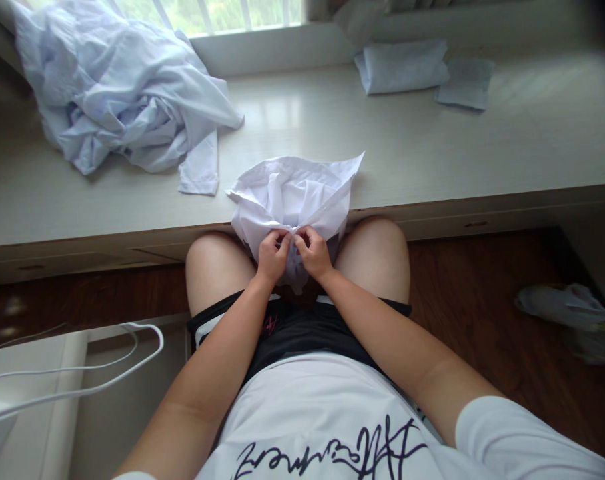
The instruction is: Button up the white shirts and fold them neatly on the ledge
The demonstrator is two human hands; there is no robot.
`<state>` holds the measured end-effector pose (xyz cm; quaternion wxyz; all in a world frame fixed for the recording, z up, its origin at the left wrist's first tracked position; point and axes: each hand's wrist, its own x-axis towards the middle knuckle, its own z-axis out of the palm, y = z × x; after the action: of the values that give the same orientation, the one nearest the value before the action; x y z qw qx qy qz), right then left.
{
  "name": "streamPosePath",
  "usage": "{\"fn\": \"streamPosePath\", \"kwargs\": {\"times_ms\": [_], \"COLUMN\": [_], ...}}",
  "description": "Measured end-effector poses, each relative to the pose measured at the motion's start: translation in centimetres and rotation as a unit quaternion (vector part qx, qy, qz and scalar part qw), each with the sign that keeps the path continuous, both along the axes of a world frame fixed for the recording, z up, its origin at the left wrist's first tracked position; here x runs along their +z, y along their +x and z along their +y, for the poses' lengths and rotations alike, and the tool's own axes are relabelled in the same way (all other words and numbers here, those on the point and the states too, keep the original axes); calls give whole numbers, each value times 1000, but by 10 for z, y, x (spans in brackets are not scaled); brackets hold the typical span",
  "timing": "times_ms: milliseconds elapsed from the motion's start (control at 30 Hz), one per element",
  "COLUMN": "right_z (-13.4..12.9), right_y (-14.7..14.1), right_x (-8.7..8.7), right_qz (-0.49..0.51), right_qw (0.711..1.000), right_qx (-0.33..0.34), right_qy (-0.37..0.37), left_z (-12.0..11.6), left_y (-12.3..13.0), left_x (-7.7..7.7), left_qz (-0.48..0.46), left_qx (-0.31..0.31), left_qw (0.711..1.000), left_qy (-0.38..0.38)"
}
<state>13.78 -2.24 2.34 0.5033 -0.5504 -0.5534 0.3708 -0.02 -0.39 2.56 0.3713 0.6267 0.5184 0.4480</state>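
Note:
A white shirt (302, 193) hangs over the front edge of the ledge, between my knees, its pointed collar spread out on the top. My left hand (274, 255) pinches the near edge of the shirt between thumb and fingers. Right beside it, my right hand (312, 253) pinches the same edge, with the fingertips of both hands almost touching. Whatever small part lies between the fingertips is too small to make out. Below the hands, the lower part of the shirt droops between my thighs.
A crumpled pile of white shirts (127, 100) lies on the ledge (292, 127) at the left, under the window. Folded white cloths (405, 65) lie at the back right. A plastic bag (565, 307) is on the floor at right; a white cable (117, 377) loops at left.

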Motion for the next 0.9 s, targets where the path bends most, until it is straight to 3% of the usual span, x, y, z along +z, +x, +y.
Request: {"fn": "streamPosePath", "kwargs": {"times_ms": [467, 900], "right_z": [3, 7], "right_y": [-3, -5], "right_x": [-4, -3], "right_qz": [124, 228], "right_qw": [991, 971], "right_qx": [22, 50], "right_qy": [-34, -54], "left_z": [4, 7], "left_y": [0, 2], "left_x": [-8, -2], "left_qz": [-102, -170], "left_qx": [-15, -21], "left_qw": [993, 981], "left_qy": [-58, -95]}}
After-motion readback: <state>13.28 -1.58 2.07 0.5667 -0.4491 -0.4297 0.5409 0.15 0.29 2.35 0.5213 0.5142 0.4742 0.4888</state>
